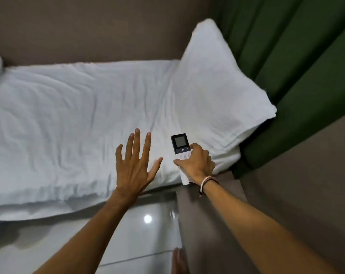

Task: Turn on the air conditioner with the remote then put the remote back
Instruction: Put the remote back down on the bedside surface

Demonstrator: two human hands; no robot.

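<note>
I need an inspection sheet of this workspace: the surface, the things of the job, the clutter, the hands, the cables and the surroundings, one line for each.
Surface: bed with wrinkled white sheet.
Job's things: remote, screen end up, lower part wrapped by the right hand; no air conditioner in view.
Clutter: white pillow at the bed's right end; part of another at the left edge.
Hands: left hand open, fingers spread over the sheet, empty; right hand shut on the remote, cord bracelets at the wrist.
Cables: nothing seen.
Surroundings: green curtain at right, brown wall behind the bed, glossy tiled floor below.
</note>
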